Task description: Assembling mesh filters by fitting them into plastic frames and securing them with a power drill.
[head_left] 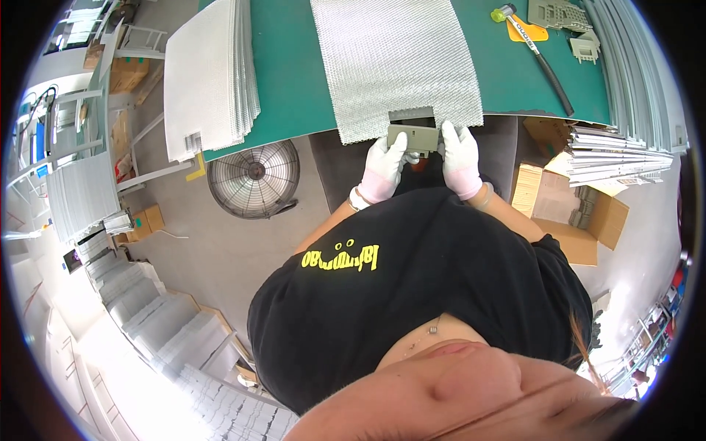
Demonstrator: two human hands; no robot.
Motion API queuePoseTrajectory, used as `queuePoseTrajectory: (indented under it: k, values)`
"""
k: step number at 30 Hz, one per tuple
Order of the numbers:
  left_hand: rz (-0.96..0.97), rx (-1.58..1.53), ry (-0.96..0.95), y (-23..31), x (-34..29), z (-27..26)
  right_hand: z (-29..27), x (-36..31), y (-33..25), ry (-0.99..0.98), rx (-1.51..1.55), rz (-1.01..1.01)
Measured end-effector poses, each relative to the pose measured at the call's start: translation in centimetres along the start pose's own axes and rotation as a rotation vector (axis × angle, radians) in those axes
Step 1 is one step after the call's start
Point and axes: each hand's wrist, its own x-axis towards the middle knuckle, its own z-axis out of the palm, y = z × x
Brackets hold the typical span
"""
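Presently, the left hand (384, 167), in a white glove with a pink cuff, grips the left end of a rectangular grey part (418, 140), its thumb flat on the upper face and its other fingers partly hidden beneath. The right hand (461, 156), gloved alike, is positioned at the opposite end, fingers close together and directed toward the table; whether they close on the part or only rest against it cannot be determined. The grey part is located at the near edge of a silver textured sheet (397, 66), in line with a rectangular notch in that edge. The sheet lies on a green table (283, 73) and overhangs its near side. To the left, a stack of similar sheets (209, 73) also projects past the edge. To the right lies a mallet (546, 72) with a black grip, its head beside a yellow-orange piece (535, 33). Below the table, a round caged fan (254, 176) stands at left and an open cardboard box (573, 242) at right.
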Motion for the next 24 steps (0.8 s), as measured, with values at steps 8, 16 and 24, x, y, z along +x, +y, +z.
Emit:
queuePoseTrajectory:
  k: [8,16,24]
  values:
    - [0.035,-0.132,0.11,0.7,-0.3,2.9,-0.1,0.5,1.4,-0.012,0.13,-0.039]
    - [-0.373,1.038,-0.844,13.2,-1.4,0.4,-1.3,1.6,2.6,-0.615,-0.055,0.029]
    - [0.966,2.018,-0.555,12.2,11.9,4.5,-1.3,1.1,1.1,-0.198,-0.067,-0.242]
